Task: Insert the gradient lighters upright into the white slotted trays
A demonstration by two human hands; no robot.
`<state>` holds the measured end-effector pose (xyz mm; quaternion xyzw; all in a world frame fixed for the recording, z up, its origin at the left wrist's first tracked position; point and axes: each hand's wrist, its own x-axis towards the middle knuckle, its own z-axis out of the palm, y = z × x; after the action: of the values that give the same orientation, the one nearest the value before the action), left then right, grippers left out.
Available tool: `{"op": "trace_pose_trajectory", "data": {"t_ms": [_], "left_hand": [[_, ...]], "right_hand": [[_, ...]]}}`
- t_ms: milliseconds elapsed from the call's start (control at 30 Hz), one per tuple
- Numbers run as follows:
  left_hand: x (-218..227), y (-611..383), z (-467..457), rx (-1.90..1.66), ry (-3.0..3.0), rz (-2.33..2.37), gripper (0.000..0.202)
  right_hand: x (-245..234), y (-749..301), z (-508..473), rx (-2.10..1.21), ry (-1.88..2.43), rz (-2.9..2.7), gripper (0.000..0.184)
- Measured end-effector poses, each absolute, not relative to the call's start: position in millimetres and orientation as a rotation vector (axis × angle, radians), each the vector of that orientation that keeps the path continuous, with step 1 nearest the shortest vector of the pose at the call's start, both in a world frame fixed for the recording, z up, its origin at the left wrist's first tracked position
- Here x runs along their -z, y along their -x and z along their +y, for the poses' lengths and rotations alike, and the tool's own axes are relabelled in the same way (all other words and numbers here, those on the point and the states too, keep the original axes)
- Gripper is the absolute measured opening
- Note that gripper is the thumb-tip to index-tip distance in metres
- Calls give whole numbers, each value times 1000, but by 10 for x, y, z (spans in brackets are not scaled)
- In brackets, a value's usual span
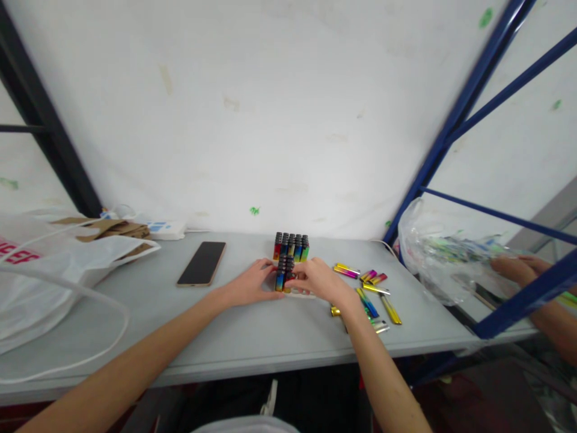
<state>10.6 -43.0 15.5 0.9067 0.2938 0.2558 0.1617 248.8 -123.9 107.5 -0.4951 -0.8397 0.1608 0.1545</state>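
Upright lighters [292,245] with black tops and shiny coloured bodies stand in rows in the middle of the desk. A shorter group of lighters [280,279] stands in front of them, in a low white tray [301,294] partly covered by my hands. My left hand [250,284] holds the tray's left end, thumb at the front corner and fingers farther back. My right hand [322,279] comes over the tray from the right, its fingers pinched on a lighter [289,280] at the front row. Several metallic lighters [368,300] lie loose beside my right forearm.
A dark-screened phone [202,264] lies left of my left hand. White plastic bags [81,264] and brown cardboard [112,230] crowd the desk's left side. On the right, beyond a blue metal frame [433,150], a clear plastic bag [428,258] lies near another person's hands [518,270].
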Motion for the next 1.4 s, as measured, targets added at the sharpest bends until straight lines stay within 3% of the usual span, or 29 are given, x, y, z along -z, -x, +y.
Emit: {"op": "trace_pose_trajectory", "data": {"t_ms": [167, 300, 500, 767, 1000, 1400], "left_hand": [[-158, -109, -432, -724, -2584, 851, 69], [-175, -113, -436, -708, -2593, 842, 72], [-173, -109, -426, -691, -2582, 860, 68], [-252, -67, -404, -639, -2554, 815, 65], [-296, -25, -411, -576, -2572, 843, 64], [-221, -43, -399, -648, -2566, 857, 64]], "right_hand": [[-1067, -2489, -1268, -279, 1509, -2464, 22], [-1023, -2397, -1244, -138, 1620, -2423, 33], [-1134, -2690, -1243, -335, 1595, -2291, 45], [-1039, -3810, -1086, -122, 1851, -1957, 19], [-789, -4296, -987, -152, 2116, -1871, 24], [-660, -4157, -908, -426, 2019, -1984, 21]]}}
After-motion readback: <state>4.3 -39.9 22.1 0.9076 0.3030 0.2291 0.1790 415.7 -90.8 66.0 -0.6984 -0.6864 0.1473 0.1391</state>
